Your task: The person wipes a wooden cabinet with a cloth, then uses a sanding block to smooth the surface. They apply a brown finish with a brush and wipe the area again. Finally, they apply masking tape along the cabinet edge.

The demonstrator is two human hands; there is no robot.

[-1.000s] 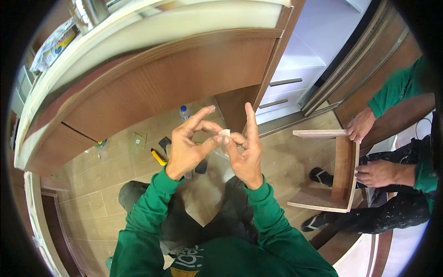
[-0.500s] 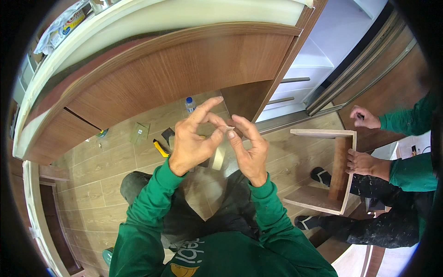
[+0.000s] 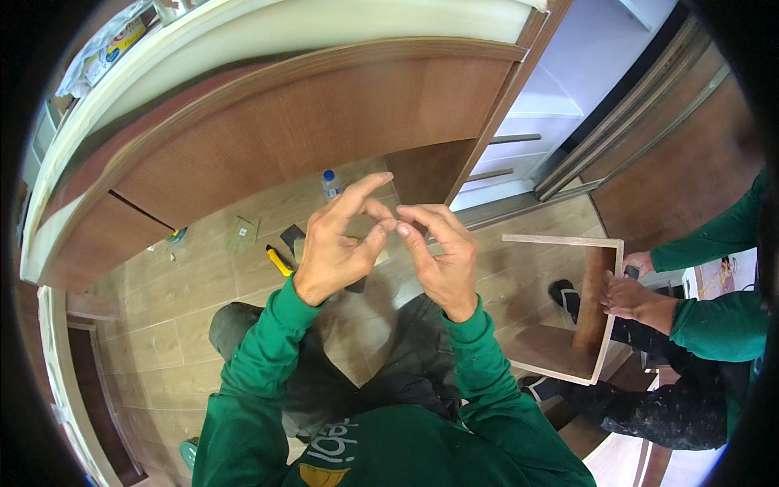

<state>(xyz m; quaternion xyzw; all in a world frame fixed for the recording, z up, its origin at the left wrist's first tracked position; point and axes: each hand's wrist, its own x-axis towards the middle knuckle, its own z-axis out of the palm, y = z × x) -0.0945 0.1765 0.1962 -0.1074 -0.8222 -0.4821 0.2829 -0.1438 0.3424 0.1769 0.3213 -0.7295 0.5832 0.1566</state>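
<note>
Since the earlier frames, the small pale strip seen between the fingertips no longer shows, and the hands have drawn closer together at frame centre. Left hand: thumb and forefinger pinched together, remaining fingers fanned upward. Right hand: fingertips curled in, touching the left's pinch. Whether either grip clamps anything cannot be told; if an item is held, it sits hidden at the meeting fingertips, a hold that suits working something very small. Beyond, on the floor, lie a yellow-handled tool and a bottle below the brown cabinet. At right, a co-worker's hands steady a wooden box, now gripping its side panel rather than reaching above it.
</note>
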